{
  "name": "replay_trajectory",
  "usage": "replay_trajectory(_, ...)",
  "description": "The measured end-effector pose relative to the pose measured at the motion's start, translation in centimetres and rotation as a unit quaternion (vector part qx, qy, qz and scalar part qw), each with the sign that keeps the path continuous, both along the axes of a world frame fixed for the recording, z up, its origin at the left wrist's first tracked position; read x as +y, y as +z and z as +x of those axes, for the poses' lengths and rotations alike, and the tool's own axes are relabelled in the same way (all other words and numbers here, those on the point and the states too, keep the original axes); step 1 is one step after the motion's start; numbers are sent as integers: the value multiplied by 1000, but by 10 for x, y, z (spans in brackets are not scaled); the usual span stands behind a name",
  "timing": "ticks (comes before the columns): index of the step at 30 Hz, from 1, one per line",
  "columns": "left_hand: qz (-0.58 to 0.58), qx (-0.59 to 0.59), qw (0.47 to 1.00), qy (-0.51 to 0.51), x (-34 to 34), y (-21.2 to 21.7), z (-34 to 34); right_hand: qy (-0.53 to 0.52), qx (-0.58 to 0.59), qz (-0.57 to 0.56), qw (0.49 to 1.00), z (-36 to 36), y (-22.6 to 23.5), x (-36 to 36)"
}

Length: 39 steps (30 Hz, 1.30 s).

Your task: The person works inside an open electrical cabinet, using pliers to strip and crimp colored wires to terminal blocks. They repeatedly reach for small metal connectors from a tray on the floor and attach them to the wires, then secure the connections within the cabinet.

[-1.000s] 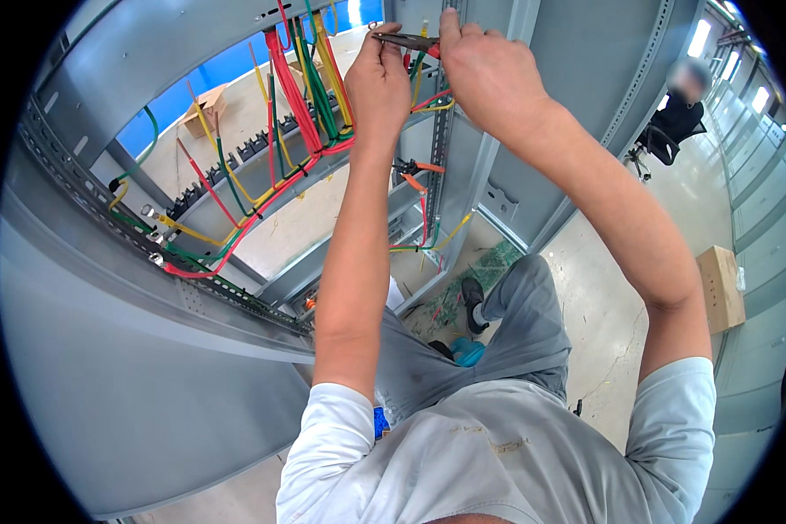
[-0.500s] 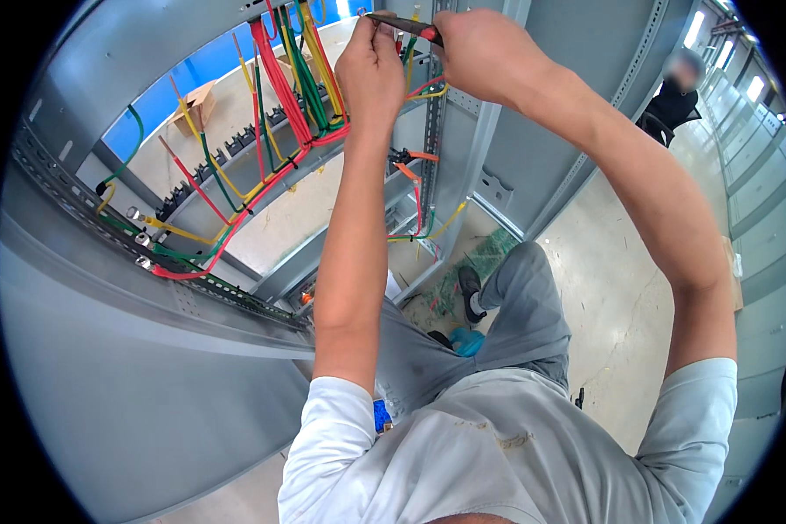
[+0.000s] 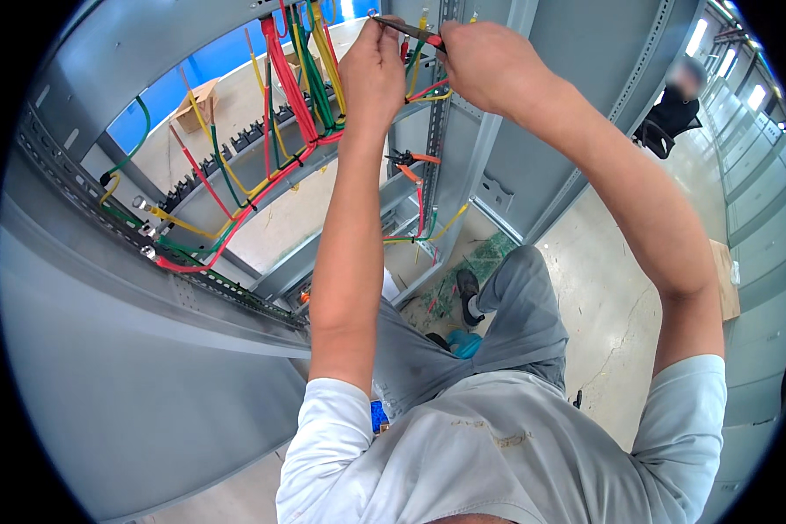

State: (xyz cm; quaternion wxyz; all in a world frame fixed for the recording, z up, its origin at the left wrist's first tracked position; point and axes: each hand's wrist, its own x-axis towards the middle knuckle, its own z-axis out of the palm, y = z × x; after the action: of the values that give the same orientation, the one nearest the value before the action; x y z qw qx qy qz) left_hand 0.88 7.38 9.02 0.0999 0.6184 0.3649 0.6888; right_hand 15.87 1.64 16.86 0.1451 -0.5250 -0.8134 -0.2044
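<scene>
At twelve o'clock, both arms reach up. The left hand (image 3: 372, 65) pinches the tip of the red-handled pliers (image 3: 408, 30); the right hand (image 3: 489, 63) is curled around their handles. Beyond, at eleven o'clock, a bundle of red, green and yellow wires (image 3: 301, 87) hangs inside the grey cabinet frame (image 3: 533, 148).

pale concrete floor (image 3: 603, 288), grey cabinets (image 3: 751, 201), perhaps ceiling lights (image 3: 697, 37).

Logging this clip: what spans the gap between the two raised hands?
In the head view, a slim red-handled hand tool bridges the left hand and right hand, with coloured wires behind.
</scene>
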Motion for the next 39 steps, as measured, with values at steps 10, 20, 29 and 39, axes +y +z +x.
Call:
replay_trajectory(10,53,-52,992,-98,9,-20,-9,58,202,-221,952,-4,10,-12)
replay_trajectory(20,120,-102,965,-212,-16,-29,-33,180,489,-613,594,-12,-24,-6)
replay_trajectory(29,89,-65,970,-217,-29,-37,-42,294,525,-728,329,-9,-71,1)
replay_trajectory(39,74,-98,952,-281,3,-28,-41,149,185,-192,952,-3,-10,5)
